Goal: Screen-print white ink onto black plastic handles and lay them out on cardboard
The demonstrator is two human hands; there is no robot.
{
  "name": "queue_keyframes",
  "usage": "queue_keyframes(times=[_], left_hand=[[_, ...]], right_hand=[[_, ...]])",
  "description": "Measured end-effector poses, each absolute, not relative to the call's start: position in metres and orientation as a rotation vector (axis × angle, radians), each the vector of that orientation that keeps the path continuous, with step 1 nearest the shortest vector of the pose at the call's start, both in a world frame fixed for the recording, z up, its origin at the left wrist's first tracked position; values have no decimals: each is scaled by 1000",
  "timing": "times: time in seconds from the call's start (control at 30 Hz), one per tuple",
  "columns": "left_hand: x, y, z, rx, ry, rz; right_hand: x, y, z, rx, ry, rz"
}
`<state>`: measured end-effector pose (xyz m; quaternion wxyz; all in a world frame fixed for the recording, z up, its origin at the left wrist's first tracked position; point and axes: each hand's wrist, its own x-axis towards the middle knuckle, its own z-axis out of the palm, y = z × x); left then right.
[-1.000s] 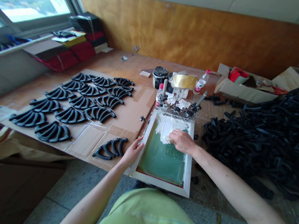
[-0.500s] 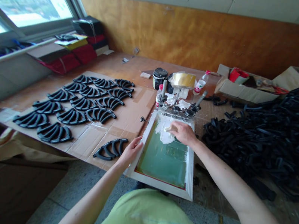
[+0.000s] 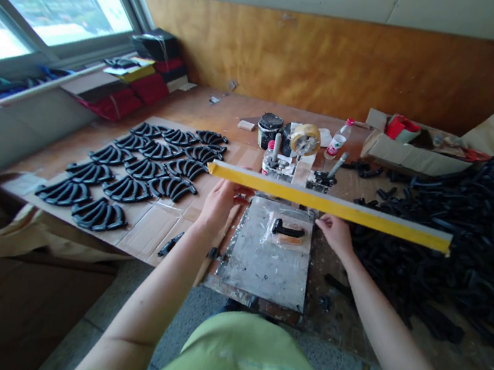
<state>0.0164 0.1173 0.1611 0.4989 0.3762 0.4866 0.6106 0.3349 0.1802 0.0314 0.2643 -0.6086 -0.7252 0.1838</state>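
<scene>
A hinged printing screen is tipped up, and its front edge shows as a long yellow bar (image 3: 328,205) across the view. My left hand (image 3: 220,201) reaches up to the bar's left end, fingers closed on the frame. My right hand (image 3: 335,233) hovers just under the bar at the right edge of the grey metal base plate (image 3: 262,265), fingers loosely apart and empty. One black curved plastic part (image 3: 287,231) lies on the plate between my hands.
Rows of black curved parts (image 3: 136,171) lie on a cardboard sheet (image 3: 150,229) to the left. A large heap of the same parts (image 3: 458,212) fills the right. Behind the clamps stand an ink can (image 3: 268,129), a tape roll (image 3: 305,139), a bottle (image 3: 338,144) and a cardboard box (image 3: 402,150).
The screen was flat with my right hand wiping white ink across it. It has swung up, baring the plate and part, and both hands have moved beneath its front edge.
</scene>
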Motion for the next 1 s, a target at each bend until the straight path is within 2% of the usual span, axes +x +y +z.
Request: queue_keyframes(times=[0.17, 0.33, 0.43, 0.57, 0.7, 0.8, 1.0], left_hand=[[26, 103, 138, 871, 1260, 1492], [45, 36, 79, 664, 1249, 972], [36, 7, 53, 424, 1346, 1142], [-29, -25, 20, 270, 1635, 1346], [-101, -59, -20, 184, 2051, 1169], [-126, -71, -46, 164, 2189, 995], [-160, -49, -55, 376, 2324, 697]], right_hand=[[294, 148, 18, -1351, -2355, 520], [244, 118, 50, -1185, -2375, 476], [185, 84, 58, -899, -2504, 500], [105, 64, 37, -657, -2612, 683], [45, 79, -1, -751, -2788, 798], [16, 87, -22, -881, -2950, 811], [-3, 87, -30, -902, -3031, 836]])
